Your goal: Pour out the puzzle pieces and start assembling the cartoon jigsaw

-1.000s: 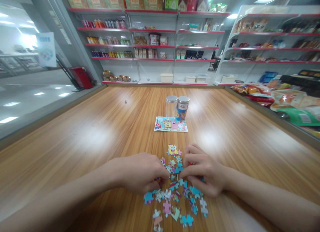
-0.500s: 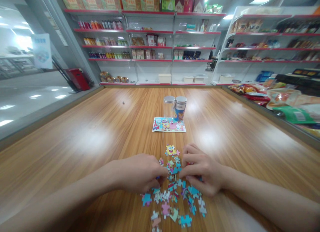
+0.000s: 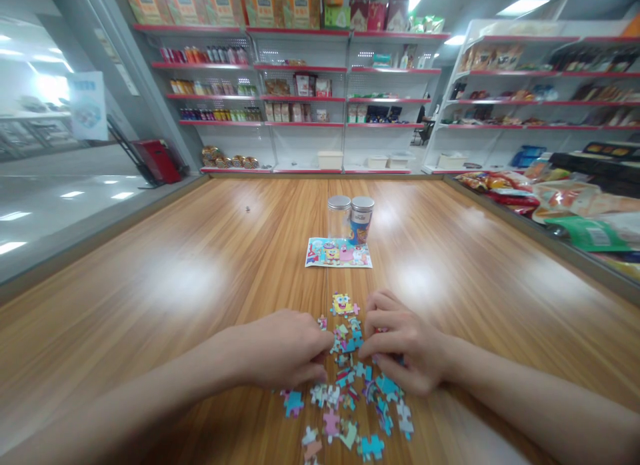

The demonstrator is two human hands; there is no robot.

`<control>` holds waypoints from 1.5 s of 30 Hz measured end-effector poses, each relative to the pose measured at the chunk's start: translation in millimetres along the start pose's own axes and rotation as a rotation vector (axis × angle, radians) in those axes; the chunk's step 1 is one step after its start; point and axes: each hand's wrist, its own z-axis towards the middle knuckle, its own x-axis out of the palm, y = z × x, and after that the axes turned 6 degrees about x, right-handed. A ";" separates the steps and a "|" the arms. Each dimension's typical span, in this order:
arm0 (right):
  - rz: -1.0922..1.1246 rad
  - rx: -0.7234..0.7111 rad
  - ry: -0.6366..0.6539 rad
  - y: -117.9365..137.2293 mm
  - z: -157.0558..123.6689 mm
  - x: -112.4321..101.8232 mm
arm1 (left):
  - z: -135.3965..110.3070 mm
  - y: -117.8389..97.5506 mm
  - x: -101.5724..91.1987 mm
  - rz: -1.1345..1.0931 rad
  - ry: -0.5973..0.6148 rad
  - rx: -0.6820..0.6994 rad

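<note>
Loose jigsaw puzzle pieces [image 3: 331,422] lie scattered on the table between and below my hands, mostly blue, pink and white. My left hand [image 3: 287,348] is closed at the left of the pile, index finger and thumb bent toward each other; whatever they grip is hidden. On the other side my right hand [image 3: 403,341] rests with curled fingers, its fingertips down among the pieces and bits of colour showing beneath. Just beyond both hands sits a small joined yellow cartoon-face section [image 3: 343,304]. A blue puzzle piece [image 3: 371,446] lies nearest to me.
A printed cartoon picture sheet [image 3: 339,254] lies farther up the wooden table [image 3: 240,271]. Behind it stand a clear jar [image 3: 339,218] and a blue-labelled can [image 3: 361,225]. Packaged goods [image 3: 565,198] border the right edge. Stocked shelves [image 3: 300,125] line the back.
My left hand's index finger has drawn back slightly to the left, and its thumb has shifted right. The right hand stays nearly still. The view has tipped up a little.
</note>
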 end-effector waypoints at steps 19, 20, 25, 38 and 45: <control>-0.017 -0.008 -0.077 0.1 2.0 0.1 | 0.8 -1.8 -3.7 -0.039 0.067 0.004; -0.022 0.016 -0.122 -0.9 2.1 0.3 | 1.8 -2.5 -2.0 -0.044 0.056 0.003; 0.022 0.412 -0.481 -13.9 0.6 -2.3 | 5.9 -2.9 3.2 -0.036 -0.005 -0.003; 0.419 0.955 -0.565 -47.6 -0.7 -6.3 | 17.5 -4.0 24.3 -0.050 -0.262 0.323; 0.543 0.822 -0.070 -45.3 0.9 -21.2 | 18.8 0.1 28.8 -0.091 -0.315 0.353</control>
